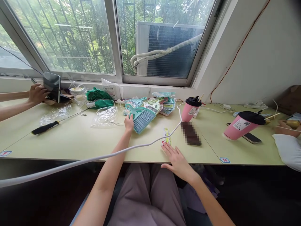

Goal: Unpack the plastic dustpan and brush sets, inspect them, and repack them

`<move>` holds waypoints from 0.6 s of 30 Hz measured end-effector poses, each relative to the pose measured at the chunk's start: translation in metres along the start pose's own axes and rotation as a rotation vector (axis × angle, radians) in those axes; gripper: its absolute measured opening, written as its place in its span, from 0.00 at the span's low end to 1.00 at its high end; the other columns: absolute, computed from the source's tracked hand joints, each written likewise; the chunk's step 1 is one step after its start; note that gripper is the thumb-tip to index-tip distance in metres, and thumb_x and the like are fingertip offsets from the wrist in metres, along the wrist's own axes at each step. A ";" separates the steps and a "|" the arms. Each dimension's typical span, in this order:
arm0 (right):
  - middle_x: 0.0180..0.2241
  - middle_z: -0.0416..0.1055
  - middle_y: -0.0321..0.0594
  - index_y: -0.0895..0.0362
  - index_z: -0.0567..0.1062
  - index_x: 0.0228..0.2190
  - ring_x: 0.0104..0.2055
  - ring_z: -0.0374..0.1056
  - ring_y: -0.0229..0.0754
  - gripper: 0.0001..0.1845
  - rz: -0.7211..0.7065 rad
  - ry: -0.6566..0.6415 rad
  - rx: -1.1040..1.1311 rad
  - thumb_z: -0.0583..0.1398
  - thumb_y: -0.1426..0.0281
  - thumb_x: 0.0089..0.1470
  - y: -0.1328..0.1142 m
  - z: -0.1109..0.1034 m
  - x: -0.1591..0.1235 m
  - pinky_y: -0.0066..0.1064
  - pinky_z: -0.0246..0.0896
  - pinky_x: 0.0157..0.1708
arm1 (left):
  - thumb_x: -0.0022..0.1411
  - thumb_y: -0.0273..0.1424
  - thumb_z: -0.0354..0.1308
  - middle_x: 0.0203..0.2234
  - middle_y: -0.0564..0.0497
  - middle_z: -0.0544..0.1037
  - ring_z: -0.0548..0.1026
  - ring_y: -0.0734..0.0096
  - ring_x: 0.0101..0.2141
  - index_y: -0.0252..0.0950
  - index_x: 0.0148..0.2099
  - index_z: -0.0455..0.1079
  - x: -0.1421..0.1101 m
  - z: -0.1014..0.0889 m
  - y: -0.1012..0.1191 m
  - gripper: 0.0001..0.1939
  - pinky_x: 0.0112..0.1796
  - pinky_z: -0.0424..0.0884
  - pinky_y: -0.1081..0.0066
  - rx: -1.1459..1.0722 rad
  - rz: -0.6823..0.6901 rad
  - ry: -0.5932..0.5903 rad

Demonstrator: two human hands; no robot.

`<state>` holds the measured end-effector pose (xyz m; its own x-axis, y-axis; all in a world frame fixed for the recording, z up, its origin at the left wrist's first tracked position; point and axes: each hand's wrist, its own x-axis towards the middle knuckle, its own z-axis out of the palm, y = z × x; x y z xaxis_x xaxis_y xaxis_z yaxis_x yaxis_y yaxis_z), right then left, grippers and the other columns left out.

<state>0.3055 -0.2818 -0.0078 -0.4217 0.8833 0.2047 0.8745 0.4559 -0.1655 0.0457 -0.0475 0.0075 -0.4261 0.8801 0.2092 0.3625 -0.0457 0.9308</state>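
Note:
My left hand (pixel 129 123) is closed around the handle of a mint-green mini dustpan and brush set (pixel 144 120). Its grey-blue bristles face right and toward me, just above or on the table. On the table's front part, my right hand (pixel 176 160) lies with fingers stretched out. Its fingertips touch the near end of a small yellow-green printed card (pixel 166 135). Behind the dustpan is a pile of plastic-wrapped sets (pixel 162 103) in similar colours.
A white cable (pixel 150 143) crosses before me. Pink cups (pixel 188 110) (pixel 243 125), a phone (pixel 252 138) and a blurred dark object (pixel 191 134) are on the right. Leftward lie a black-handled tool (pixel 45 127) and green bundles (pixel 97 94). Other people's hands (pixel 37 93) (pixel 288 128) are at both sides.

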 end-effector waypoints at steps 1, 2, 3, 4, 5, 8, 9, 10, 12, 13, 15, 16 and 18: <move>0.66 0.54 0.43 0.48 0.52 0.66 0.68 0.52 0.47 0.34 -0.051 0.030 0.012 0.55 0.60 0.62 -0.004 0.001 -0.003 0.51 0.49 0.65 | 0.66 0.39 0.48 0.39 0.40 0.78 0.74 0.54 0.43 0.35 0.40 0.72 0.000 0.000 0.000 0.16 0.44 0.66 0.62 0.000 -0.002 -0.002; 0.64 0.59 0.43 0.47 0.56 0.65 0.66 0.56 0.46 0.31 -0.106 0.064 0.037 0.55 0.65 0.63 -0.007 0.003 -0.005 0.49 0.54 0.63 | 0.66 0.39 0.48 0.39 0.41 0.78 0.74 0.54 0.42 0.36 0.40 0.72 -0.001 0.000 0.000 0.15 0.44 0.66 0.62 0.001 -0.002 -0.004; 0.61 0.64 0.41 0.46 0.61 0.63 0.63 0.61 0.44 0.27 -0.160 0.098 0.072 0.53 0.70 0.63 -0.010 0.006 -0.007 0.46 0.59 0.61 | 0.66 0.39 0.47 0.39 0.41 0.78 0.74 0.55 0.42 0.36 0.39 0.72 -0.001 0.001 0.000 0.15 0.44 0.66 0.62 0.001 -0.002 -0.007; 0.58 0.69 0.40 0.46 0.66 0.60 0.60 0.66 0.42 0.25 -0.207 0.134 0.115 0.52 0.74 0.63 -0.012 0.008 -0.007 0.42 0.63 0.57 | 0.66 0.39 0.47 0.39 0.41 0.78 0.74 0.55 0.42 0.36 0.39 0.72 -0.001 0.001 0.000 0.15 0.44 0.66 0.62 0.001 -0.002 -0.010; 0.54 0.73 0.38 0.45 0.71 0.56 0.56 0.70 0.41 0.23 -0.242 0.173 0.164 0.51 0.76 0.63 -0.013 0.011 -0.007 0.39 0.67 0.53 | 0.66 0.39 0.47 0.38 0.41 0.78 0.74 0.55 0.42 0.36 0.39 0.72 -0.001 0.000 -0.001 0.15 0.44 0.66 0.62 0.001 0.000 -0.012; 0.42 0.80 0.35 0.43 0.79 0.44 0.43 0.77 0.40 0.18 -0.280 0.321 0.319 0.53 0.73 0.63 -0.018 0.009 -0.002 0.34 0.73 0.40 | 0.66 0.39 0.47 0.38 0.41 0.78 0.74 0.55 0.41 0.37 0.38 0.71 -0.001 0.000 -0.002 0.15 0.44 0.66 0.61 -0.001 -0.001 -0.011; 0.40 0.81 0.35 0.42 0.80 0.41 0.40 0.78 0.39 0.17 -0.265 0.390 0.355 0.54 0.72 0.63 -0.019 0.005 0.001 0.33 0.73 0.38 | 0.66 0.39 0.47 0.37 0.41 0.78 0.74 0.55 0.41 0.37 0.38 0.71 -0.001 0.000 -0.002 0.15 0.44 0.66 0.61 -0.004 -0.003 -0.010; 0.38 0.81 0.35 0.42 0.81 0.39 0.39 0.78 0.40 0.16 -0.235 0.475 0.372 0.55 0.71 0.63 -0.019 -0.001 0.005 0.33 0.73 0.37 | 0.65 0.40 0.47 0.37 0.42 0.78 0.74 0.55 0.41 0.38 0.38 0.71 0.000 0.001 -0.002 0.15 0.44 0.66 0.61 -0.007 -0.004 -0.009; 0.38 0.81 0.36 0.43 0.82 0.38 0.40 0.78 0.41 0.15 -0.136 0.673 0.343 0.55 0.70 0.63 -0.019 -0.018 0.017 0.35 0.72 0.40 | 0.65 0.40 0.48 0.36 0.42 0.78 0.74 0.55 0.41 0.38 0.37 0.71 0.000 0.001 -0.003 0.15 0.44 0.67 0.61 -0.012 -0.003 -0.005; 0.38 0.81 0.37 0.44 0.82 0.38 0.41 0.77 0.42 0.15 -0.077 0.773 0.303 0.55 0.69 0.63 -0.018 -0.027 0.025 0.36 0.71 0.43 | 0.65 0.40 0.48 0.36 0.42 0.78 0.74 0.55 0.41 0.38 0.37 0.71 -0.001 0.002 -0.003 0.15 0.44 0.67 0.60 -0.010 0.001 -0.002; 0.39 0.81 0.38 0.45 0.82 0.38 0.43 0.77 0.44 0.15 0.027 0.905 0.218 0.55 0.67 0.64 -0.015 -0.041 0.045 0.37 0.68 0.47 | 0.65 0.40 0.48 0.37 0.41 0.78 0.74 0.54 0.42 0.38 0.38 0.71 -0.002 0.003 -0.003 0.15 0.45 0.67 0.60 -0.003 0.010 -0.004; 0.40 0.81 0.38 0.45 0.82 0.39 0.45 0.76 0.45 0.15 0.063 0.912 0.176 0.54 0.66 0.64 -0.014 -0.045 0.057 0.37 0.66 0.48 | 0.65 0.40 0.48 0.38 0.41 0.78 0.74 0.54 0.43 0.37 0.39 0.71 -0.003 0.003 -0.003 0.15 0.46 0.67 0.59 0.000 0.013 -0.009; 0.45 0.79 0.38 0.46 0.80 0.44 0.51 0.73 0.46 0.17 0.071 0.804 0.119 0.52 0.65 0.66 -0.015 -0.044 0.085 0.37 0.63 0.49 | 0.66 0.40 0.47 0.40 0.40 0.78 0.74 0.53 0.44 0.37 0.40 0.71 -0.005 0.004 -0.002 0.15 0.47 0.66 0.59 -0.003 0.021 -0.021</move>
<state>0.2666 -0.2182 0.0549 -0.0261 0.5830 0.8120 0.8421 0.4505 -0.2964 0.0508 -0.0497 0.0035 -0.4010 0.8888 0.2221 0.3686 -0.0654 0.9273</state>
